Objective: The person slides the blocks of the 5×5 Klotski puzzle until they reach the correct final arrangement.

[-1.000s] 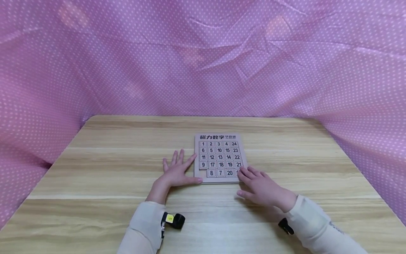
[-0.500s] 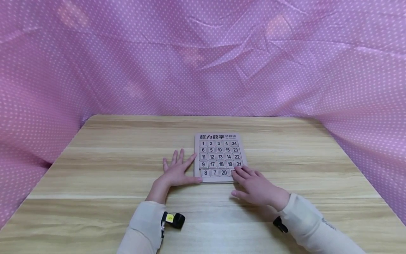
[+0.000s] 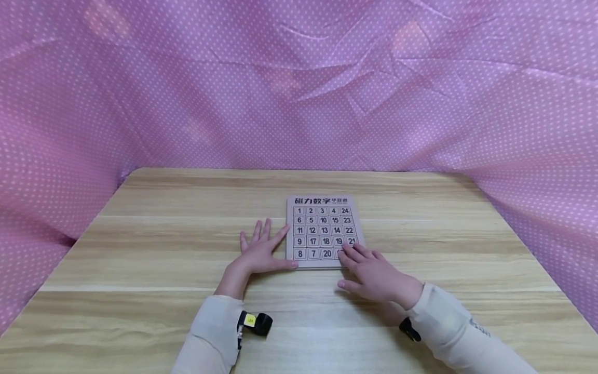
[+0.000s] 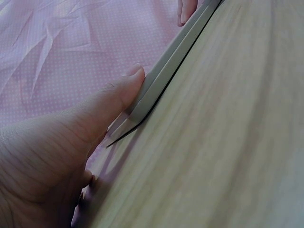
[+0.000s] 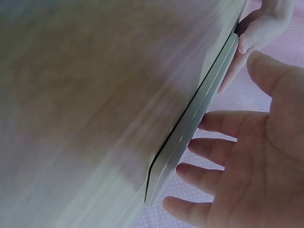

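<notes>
A grey sliding number puzzle [image 3: 317,264] lies flat on the table, with rows of numbered square tiles and black characters along its top. My left hand [image 3: 258,257] is spread at its left side, thumb on the lower left corner and index fingertip at the left edge. In the left wrist view the thumb [image 4: 124,89] presses on the board's corner. My right hand [image 3: 376,275] has its fingers extended over the bottom row's right end, covering the tiles there. Tiles 8 [image 3: 300,254], 7 [image 3: 313,254] and 20 [image 3: 327,253] show in that row.
The wood-grain table [image 3: 163,249] extends around the puzzle on every side. Pink polka-dot cloth [image 3: 299,104] hangs behind and along both sides. A black wrist camera [image 3: 263,324] sticks out from the left sleeve, and another [image 3: 409,329] shows under the right sleeve.
The right hand has moved left, and the bottom-row tiles have slid left with it. Tile 8 now sits under tile 9, where a gap was. The left hand stays put.
</notes>
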{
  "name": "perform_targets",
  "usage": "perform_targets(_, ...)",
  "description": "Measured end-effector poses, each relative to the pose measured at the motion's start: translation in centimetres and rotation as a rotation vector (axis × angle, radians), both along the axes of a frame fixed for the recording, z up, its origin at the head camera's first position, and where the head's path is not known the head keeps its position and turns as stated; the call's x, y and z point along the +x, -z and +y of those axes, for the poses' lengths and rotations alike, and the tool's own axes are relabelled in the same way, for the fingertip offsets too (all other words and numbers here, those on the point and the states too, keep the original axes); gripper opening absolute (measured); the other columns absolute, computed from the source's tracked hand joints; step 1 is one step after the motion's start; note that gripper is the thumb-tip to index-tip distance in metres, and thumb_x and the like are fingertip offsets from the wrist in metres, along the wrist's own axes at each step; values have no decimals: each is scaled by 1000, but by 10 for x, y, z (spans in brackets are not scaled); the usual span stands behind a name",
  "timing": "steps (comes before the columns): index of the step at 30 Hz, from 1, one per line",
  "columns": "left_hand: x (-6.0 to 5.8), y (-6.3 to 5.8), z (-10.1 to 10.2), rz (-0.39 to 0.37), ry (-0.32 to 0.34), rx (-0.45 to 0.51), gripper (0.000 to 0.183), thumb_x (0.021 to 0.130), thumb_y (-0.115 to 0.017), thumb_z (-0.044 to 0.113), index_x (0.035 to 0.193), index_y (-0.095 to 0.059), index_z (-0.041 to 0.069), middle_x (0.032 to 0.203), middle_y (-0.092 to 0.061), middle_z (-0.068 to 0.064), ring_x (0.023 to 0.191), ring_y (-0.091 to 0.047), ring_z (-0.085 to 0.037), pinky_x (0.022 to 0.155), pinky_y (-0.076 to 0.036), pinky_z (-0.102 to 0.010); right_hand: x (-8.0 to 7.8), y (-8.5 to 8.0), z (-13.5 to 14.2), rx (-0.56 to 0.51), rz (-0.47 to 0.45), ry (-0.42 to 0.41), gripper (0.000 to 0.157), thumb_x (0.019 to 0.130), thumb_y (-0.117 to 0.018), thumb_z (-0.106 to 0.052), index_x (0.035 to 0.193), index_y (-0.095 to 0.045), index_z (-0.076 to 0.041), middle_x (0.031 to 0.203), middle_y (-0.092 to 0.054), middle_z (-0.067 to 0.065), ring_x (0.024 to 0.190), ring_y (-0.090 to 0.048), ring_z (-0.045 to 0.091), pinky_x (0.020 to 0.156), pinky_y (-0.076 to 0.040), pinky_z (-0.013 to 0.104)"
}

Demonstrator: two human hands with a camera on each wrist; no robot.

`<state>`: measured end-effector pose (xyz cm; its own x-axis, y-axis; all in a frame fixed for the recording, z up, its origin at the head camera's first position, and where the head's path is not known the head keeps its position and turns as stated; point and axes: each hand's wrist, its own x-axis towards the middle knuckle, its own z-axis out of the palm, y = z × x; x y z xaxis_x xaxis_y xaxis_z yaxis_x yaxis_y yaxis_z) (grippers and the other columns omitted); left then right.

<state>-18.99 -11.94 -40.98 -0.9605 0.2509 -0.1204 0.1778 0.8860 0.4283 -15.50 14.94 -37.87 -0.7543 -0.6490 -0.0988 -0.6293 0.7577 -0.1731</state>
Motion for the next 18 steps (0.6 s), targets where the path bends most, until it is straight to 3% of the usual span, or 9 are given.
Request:
perform_targets(11, 1, -1, 1, -3, -5, 10, 97, 56, -52, 75, 137, -15, 35, 141, 6, -15, 125, 15, -30, 90, 17, -56, -12, -7, 4, 3, -58, -4, 63, 87, -43, -45, 132, -32, -4, 138, -21, 16, 124, -16, 38, 93, -17, 58)
perform_targets(18, 2, -2, 2, -3, -7, 14, 97, 56, -53, 74, 137, -15, 36, 141, 6, -15, 125, 15, -30, 90, 18, -55, -51, -14, 3, -14, -64, 80, 62, 88, -43, -41, 132, -30, -1, 137, -21, 21, 120, -18, 44, 90, -19, 60)
